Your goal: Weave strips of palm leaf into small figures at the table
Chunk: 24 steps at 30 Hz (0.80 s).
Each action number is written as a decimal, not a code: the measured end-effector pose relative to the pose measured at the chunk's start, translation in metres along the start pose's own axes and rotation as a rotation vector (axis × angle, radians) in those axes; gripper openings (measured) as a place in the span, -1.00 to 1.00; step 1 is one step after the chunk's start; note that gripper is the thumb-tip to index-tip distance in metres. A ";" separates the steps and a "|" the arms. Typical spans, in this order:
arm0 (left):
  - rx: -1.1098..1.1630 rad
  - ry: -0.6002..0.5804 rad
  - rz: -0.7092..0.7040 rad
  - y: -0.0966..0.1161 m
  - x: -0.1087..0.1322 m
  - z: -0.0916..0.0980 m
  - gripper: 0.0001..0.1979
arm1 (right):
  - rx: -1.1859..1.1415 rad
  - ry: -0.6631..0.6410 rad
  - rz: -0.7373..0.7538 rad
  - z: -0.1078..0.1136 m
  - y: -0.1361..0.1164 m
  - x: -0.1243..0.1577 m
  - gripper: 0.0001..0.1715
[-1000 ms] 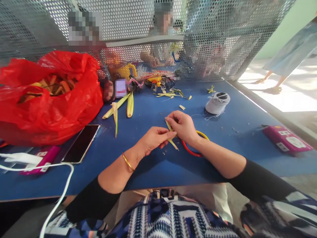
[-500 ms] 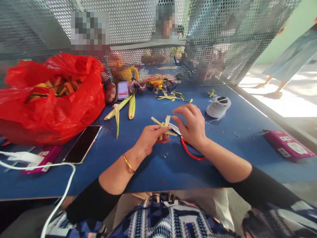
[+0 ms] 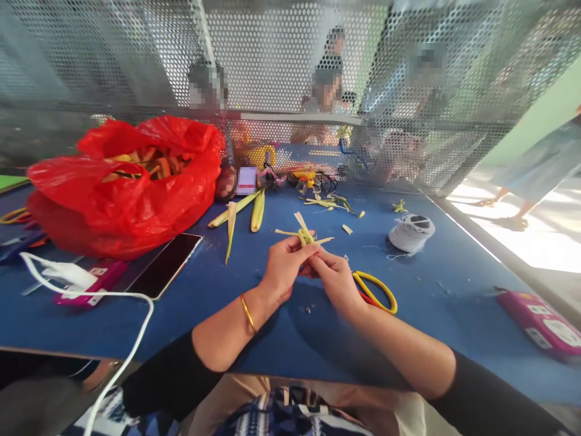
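My left hand pinches a small knot of yellow leaf strips, whose ends stick out above my fingers. My right hand meets it from the right, fingers closed on the lower end of the same strips. Scissors with yellow and red handles lie on the blue table just right of my right wrist. Loose leaf strips lie further back.
A red plastic bag full of strips sits at the left, a phone and a white cable beside it. A spool of white thread stands at the right; a pink device lies far right. Perforated metal screens enclose the table.
My right hand has come back from near the scissors to the strips in my left hand. The view has shifted down and left.
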<state>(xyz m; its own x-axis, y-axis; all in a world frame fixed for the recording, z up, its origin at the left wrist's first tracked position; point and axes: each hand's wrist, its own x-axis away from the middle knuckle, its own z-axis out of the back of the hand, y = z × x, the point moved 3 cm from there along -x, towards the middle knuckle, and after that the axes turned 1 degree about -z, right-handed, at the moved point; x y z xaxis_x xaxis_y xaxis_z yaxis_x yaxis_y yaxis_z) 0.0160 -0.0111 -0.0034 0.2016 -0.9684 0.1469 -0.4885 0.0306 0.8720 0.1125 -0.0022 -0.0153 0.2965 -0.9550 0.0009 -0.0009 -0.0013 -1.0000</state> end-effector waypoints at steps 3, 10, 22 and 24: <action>-0.018 -0.029 0.015 0.004 -0.002 0.002 -0.63 | 0.037 -0.003 0.124 0.002 -0.006 0.003 -0.64; -0.040 0.025 -0.003 0.011 -0.008 0.008 -0.68 | 0.214 -0.165 0.363 -0.002 -0.011 0.018 -0.65; -0.168 -0.153 0.072 0.013 -0.008 0.011 -0.65 | 0.744 0.063 0.449 0.036 -0.033 -0.002 -0.84; -0.218 -0.168 0.075 0.012 -0.007 0.011 -0.67 | 0.790 -0.007 0.462 0.033 -0.029 -0.003 -0.75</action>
<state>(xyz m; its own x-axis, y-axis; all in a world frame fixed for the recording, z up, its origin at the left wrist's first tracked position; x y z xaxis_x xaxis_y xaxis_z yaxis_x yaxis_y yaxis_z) -0.0002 -0.0062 0.0006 0.0193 -0.9883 0.1514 -0.2987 0.1388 0.9442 0.1430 0.0107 0.0133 0.4352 -0.8084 -0.3964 0.5324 0.5861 -0.6108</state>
